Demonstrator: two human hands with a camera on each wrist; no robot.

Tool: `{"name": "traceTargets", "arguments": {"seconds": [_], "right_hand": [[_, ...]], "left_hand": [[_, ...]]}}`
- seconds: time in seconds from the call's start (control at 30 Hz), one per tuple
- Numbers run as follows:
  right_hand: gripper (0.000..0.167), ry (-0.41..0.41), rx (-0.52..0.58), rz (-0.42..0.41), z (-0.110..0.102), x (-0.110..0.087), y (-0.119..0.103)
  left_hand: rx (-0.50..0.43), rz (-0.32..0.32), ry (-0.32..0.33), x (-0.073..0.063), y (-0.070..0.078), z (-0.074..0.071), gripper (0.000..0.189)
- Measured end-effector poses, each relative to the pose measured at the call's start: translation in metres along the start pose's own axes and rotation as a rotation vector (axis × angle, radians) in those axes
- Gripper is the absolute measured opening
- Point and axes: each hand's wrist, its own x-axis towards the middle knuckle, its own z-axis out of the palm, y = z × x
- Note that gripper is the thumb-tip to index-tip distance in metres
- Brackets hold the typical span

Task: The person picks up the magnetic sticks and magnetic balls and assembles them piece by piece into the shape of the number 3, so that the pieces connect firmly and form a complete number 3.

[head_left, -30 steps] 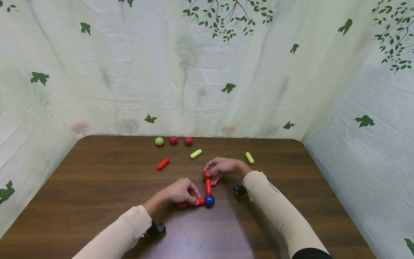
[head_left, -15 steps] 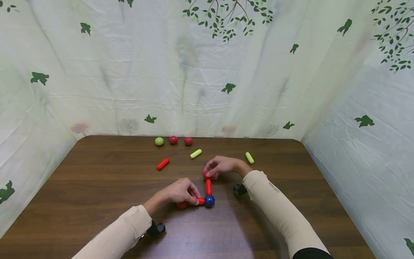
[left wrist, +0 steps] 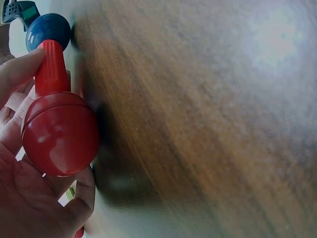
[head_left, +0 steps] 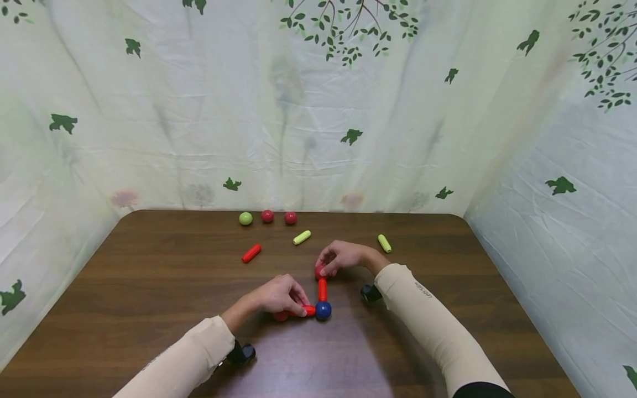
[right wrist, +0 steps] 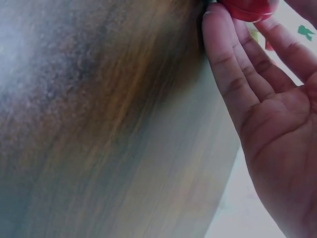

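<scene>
blue ball [head_left: 323, 310]: corner of an l-shaped build on the bench [head_left: 124, 309]; from the head view i see one rod running left and one running away from the wearer.
near rod [head_left: 309, 310]: red, between the blue ball and the near red ball [left wrist: 59, 134].
left hand [head_left: 282, 296]: grip pinching the near rod, thumb along its side in my left wrist view; fingers behind the near red ball.
far rod [head_left: 322, 289]: red, from the blue ball out to the far red ball [head_left: 319, 271].
right hand [head_left: 342, 258]: grip pinching the far red ball; my right wrist view catches only part of that ball, at the top edge.
back row: green ball [head_left: 245, 218], then two dark red balls [head_left: 267, 216], side by side but apart.
loose rods: orange-red rod [head_left: 251, 253] at left, slanted; yellow-green rod [head_left: 302, 237] near the middle; another yellow-green one beyond the right wrist.
backdrop: pale cloth [head_left: 278, 138], leaf print.
</scene>
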Motion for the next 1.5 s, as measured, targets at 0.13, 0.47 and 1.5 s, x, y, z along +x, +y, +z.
{"name": "traceTargets", "arguments": {"seconds": [0.13, 0.47, 1.5], "right_hand": [[0.019, 0.006, -0.035, -0.020, 0.0005, 0.0004, 0.0004], [0.018, 0.030, -0.066, -0.033, 0.0019, -0.0007, -0.0003], [0.016, 0.067, -0.068, -0.073, 0.0017, -0.0005, 0.0070]], "left_hand": [[0.000, 0.006, 0.002, -0.0009, 0.0003, 0.0001, 0.007], [-0.001, 0.012, -0.001, -0.0017, 0.0007, -0.0003, 0.008], [-0.009, -0.019, -0.008, -0.0004, 0.0028, -0.0005, 0.008]]}}
